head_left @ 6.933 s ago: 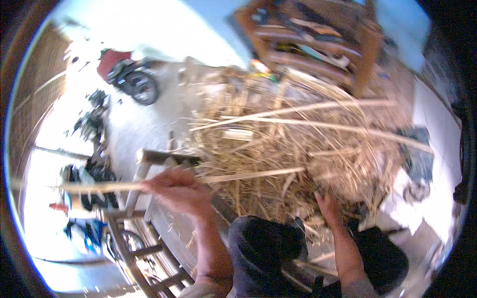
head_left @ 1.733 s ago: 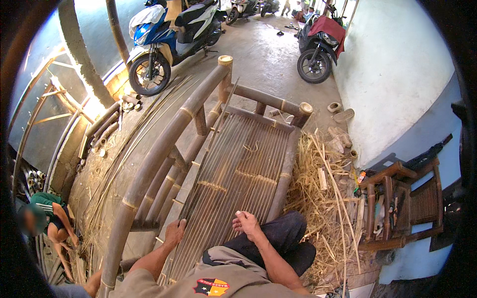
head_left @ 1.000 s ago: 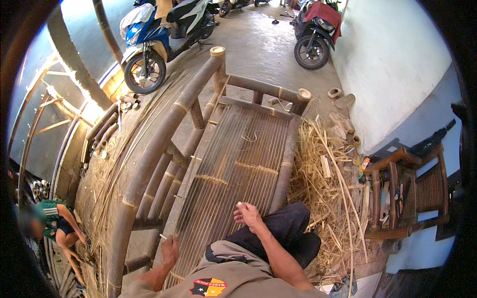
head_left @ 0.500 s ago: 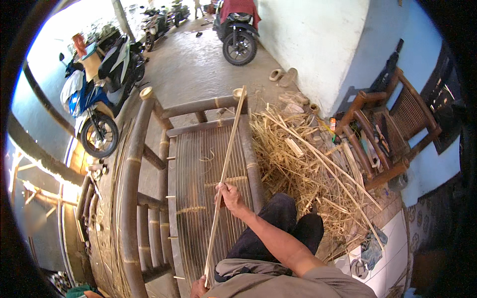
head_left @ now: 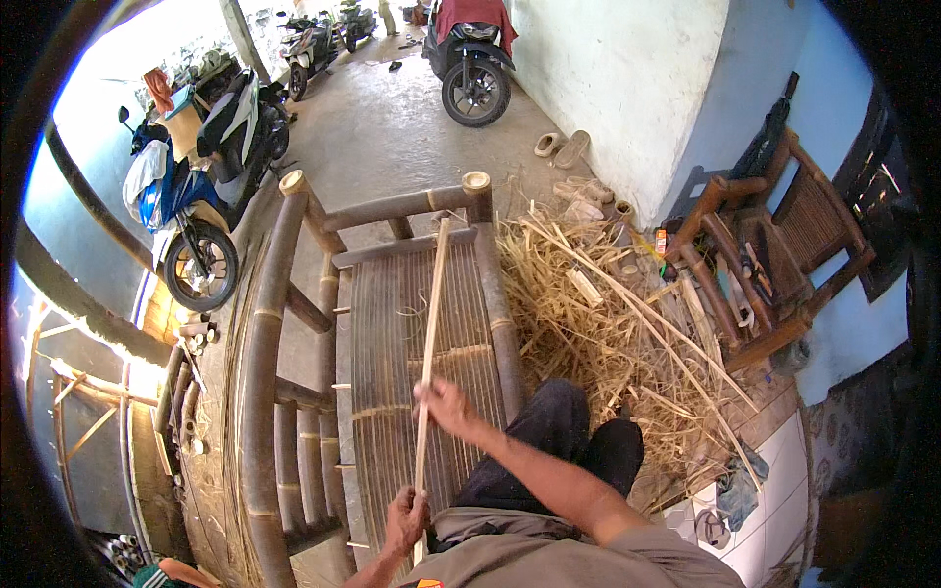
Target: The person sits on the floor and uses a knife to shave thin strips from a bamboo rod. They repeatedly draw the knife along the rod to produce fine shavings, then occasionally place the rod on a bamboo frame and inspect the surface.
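A long pale bamboo strip (head_left: 435,304) runs lengthwise above the slatted bamboo seat (head_left: 377,343), its far end close to the seat's far rail. My right hand (head_left: 446,408) is closed around the strip near its middle. Nearer to my body, my left hand (head_left: 406,519) grips the same strip close to its lower end. Under both hands lies the seat of thin dark slats, held in a frame of thick brown bamboo poles (head_left: 263,392). My knees press against the right side of this frame. A thin curled shaving rests on the slats.
Right of the frame lies a heap of bamboo shavings (head_left: 559,314), with long strips (head_left: 676,338) across it. A bamboo chair (head_left: 774,245) holding tools stands by the blue wall. Motorbikes (head_left: 201,245) are parked left and ahead. Shoes (head_left: 571,149) lie near the wall.
The strip has drawn back toward me and stands more nearly straight ahead. My left hand has come up and forward into fuller view; my right hand has shifted slightly left and nearer.
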Motion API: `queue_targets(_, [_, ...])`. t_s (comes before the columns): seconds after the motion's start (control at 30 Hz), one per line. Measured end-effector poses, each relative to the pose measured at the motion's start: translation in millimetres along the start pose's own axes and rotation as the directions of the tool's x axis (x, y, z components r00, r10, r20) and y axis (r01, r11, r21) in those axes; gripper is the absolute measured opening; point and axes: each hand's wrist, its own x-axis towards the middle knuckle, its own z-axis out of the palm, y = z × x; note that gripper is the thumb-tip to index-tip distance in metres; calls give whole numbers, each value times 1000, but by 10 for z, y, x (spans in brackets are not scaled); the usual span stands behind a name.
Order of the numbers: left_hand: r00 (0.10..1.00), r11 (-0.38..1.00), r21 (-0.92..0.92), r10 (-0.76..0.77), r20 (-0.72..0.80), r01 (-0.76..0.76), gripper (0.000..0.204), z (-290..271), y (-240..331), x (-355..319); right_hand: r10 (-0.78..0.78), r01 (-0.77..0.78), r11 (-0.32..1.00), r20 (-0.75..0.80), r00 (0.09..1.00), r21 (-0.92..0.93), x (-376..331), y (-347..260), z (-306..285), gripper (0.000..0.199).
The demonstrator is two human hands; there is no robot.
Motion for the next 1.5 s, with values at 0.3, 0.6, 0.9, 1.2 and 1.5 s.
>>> queue_targets(0.3, [989,982,117,150,11,-151,33,-67,-64,-325,-461,303,862,-378,803,-406,1088,-1306,-844,61])
queue_targets(0.6, [938,942,-76,313,-149,-326,29,150,119,-449,-735,178,294,-103,670,-939,1020,-1071,-980,45])
queue_targets(0.9, [958,984,51,175,-229,-168,36,86,-114,-5,-790,687,355,190,584,-634,184,-523,-251,35])
queue_targets(1.2, [961,947,-165,274,-22,-274,32,177,49,-395,-196,174,979,-265,944,-104,1094,-1217,-1094,58])
queue_targets(1.5, [958,946,-152,281,-52,-286,26,153,-380,-294,-739,76,241,-133,660,-968,1097,-983,-1078,31])
